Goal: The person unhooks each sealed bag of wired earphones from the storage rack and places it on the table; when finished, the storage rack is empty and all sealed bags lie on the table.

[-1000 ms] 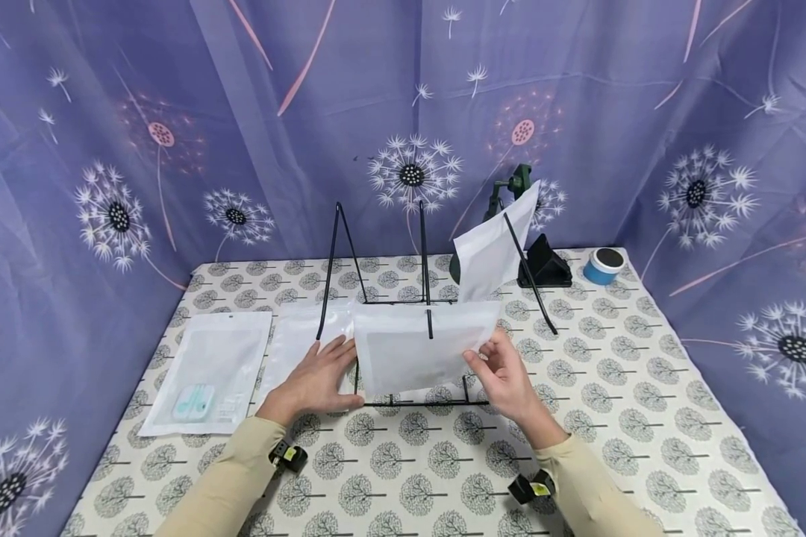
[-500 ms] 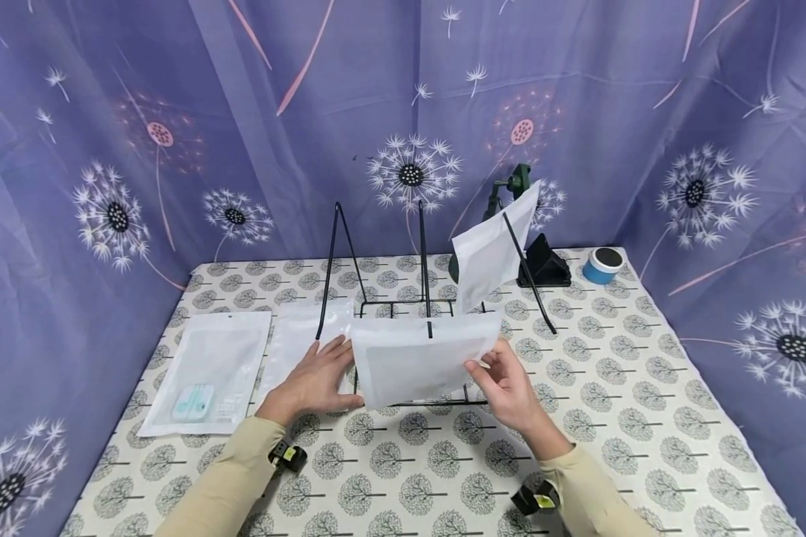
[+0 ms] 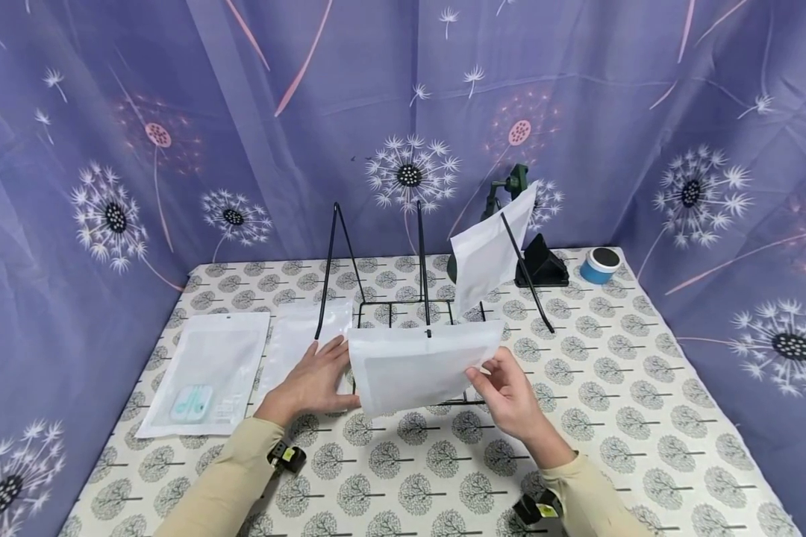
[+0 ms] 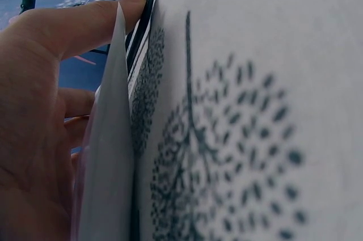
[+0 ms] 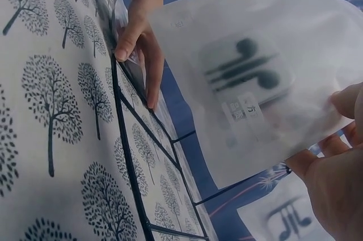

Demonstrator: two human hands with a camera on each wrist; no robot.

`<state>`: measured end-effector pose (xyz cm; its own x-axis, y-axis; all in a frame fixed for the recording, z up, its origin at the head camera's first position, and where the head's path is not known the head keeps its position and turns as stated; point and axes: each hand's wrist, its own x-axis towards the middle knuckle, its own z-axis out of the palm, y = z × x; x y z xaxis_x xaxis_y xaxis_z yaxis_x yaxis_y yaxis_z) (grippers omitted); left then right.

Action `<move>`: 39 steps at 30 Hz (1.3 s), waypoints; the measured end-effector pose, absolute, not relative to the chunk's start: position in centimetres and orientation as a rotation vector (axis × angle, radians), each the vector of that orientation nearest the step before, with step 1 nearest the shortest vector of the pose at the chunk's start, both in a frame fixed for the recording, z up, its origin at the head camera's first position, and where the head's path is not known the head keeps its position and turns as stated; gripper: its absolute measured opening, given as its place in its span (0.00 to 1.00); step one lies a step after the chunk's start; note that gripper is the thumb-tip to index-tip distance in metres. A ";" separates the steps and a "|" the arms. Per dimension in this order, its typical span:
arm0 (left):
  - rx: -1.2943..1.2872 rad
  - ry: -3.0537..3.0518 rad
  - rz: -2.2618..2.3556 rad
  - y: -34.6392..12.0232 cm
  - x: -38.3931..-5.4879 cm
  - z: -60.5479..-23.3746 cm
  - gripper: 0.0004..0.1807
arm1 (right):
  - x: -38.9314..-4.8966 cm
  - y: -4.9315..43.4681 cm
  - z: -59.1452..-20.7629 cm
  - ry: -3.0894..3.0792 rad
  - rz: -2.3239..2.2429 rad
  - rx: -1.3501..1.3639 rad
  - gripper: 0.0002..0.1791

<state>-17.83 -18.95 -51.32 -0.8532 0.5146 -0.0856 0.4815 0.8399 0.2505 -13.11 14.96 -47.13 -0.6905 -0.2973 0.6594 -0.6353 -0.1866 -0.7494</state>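
Note:
My right hand [image 3: 510, 391] pinches the right edge of a white zip pouch [image 3: 419, 369] between thumb and fingers. The pouch's top edge is at the tip of the middle hook on a black wire rack [image 3: 424, 257]; whether the tip passes through its hole is too small to tell. In the right wrist view, dark earphones [image 5: 247, 71] show through the pouch. My left hand [image 3: 312, 384] rests, fingers spread, over another white pouch [image 3: 305, 328] lying flat, its thumb at the rack's base. A second pouch [image 3: 486, 257] hangs on the right hook.
At the left lies a white pouch [image 3: 208, 365] with pale teal earphones showing. Behind the rack stand a dark green stand [image 3: 513, 179] and a black wedge-shaped holder [image 3: 542, 265]. A blue-and-white round container [image 3: 599, 267] sits near the back right corner.
The right hand has brought the pouch down and toward me, along the middle hook to its tip. More of the rack's base shows behind it. The left hand keeps its place.

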 end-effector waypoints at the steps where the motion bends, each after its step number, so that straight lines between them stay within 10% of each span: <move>1: 0.781 2.870 0.333 -18.9 -17.8 -51.3 0.52 | -13.1 15.0 -47.1 -1.818 1.964 1.088 0.20; 39: 0.783 2.852 0.282 -19.0 -17.9 -51.4 0.57 | -10.2 20.5 -47.4 -1.805 1.949 0.982 0.21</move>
